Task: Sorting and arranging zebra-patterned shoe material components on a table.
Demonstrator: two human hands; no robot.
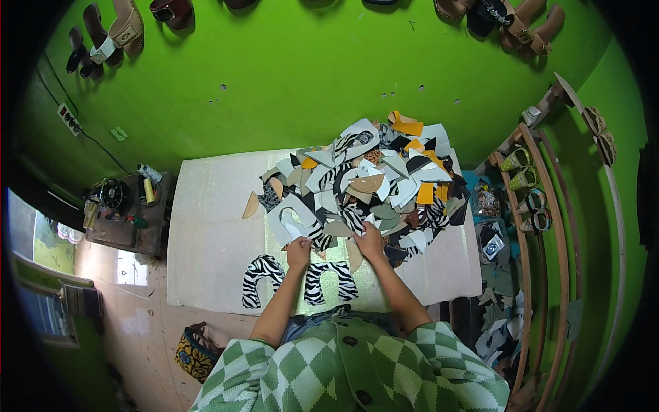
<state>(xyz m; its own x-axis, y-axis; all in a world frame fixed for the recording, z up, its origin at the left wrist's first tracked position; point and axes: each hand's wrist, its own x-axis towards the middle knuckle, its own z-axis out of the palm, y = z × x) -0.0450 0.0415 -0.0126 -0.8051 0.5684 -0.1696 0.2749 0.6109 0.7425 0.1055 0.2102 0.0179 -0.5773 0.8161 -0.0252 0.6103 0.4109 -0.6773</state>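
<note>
A large heap of material scraps (367, 184) in white, grey, black, tan, orange and zebra print is spread over the pale table (213, 206). Both my hands are at its near edge. My left hand (299, 253) is closed beside a zebra-print strip and a pale cut-out sheet (280, 218); its fingertips are too small to show what they grip. My right hand (371, 242) pinches a zebra-print scrap (353, 218) at the heap's front. Nearer me lie two zebra-print cut pieces, an arched one (259, 269) left of my left forearm and another (314, 285) between my forearms.
A small dark bench (113, 230) with thread spools stands left of the table. On the right is a wooden rack (532, 261) with sandals, and more scraps (498, 316) lie beside it. A patterned bag (195, 353) rests on the floor. Sandals (127, 31) hang on the green wall.
</note>
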